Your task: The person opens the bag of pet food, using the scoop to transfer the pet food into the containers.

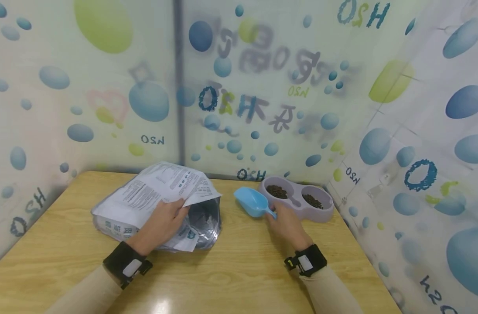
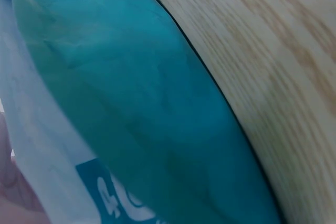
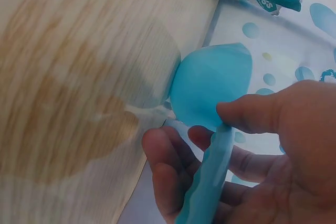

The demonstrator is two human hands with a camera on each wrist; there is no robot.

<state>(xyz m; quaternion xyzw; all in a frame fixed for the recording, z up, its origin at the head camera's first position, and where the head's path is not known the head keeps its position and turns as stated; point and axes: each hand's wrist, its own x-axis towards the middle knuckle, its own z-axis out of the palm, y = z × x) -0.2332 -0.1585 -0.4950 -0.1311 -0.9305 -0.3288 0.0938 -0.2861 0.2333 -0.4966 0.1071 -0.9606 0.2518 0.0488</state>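
A large white pet food bag [image 1: 145,192] lies on its side, its silver-lined mouth gaping toward the right. My left hand [image 1: 164,224] pinches the bag by the edge of its mouth. In the left wrist view, the bag's teal side [image 2: 142,87] fills much of the picture and hides most of that hand. My right hand [image 1: 286,224] grips a light blue scoop [image 1: 252,201] by its handle, with the thumb along the top. The scoop's bowl points left toward the bag and appears to hold nothing. A mauve double pet bowl [image 1: 302,209] stands just beyond the right hand.
Brown kibble [image 1: 276,191] lies in both halves of the double bowl. Everything rests on a wooden table [image 1: 231,274]. Patterned curtain walls [image 1: 254,144] with bubbles and lettering enclose the table at the back and both sides.
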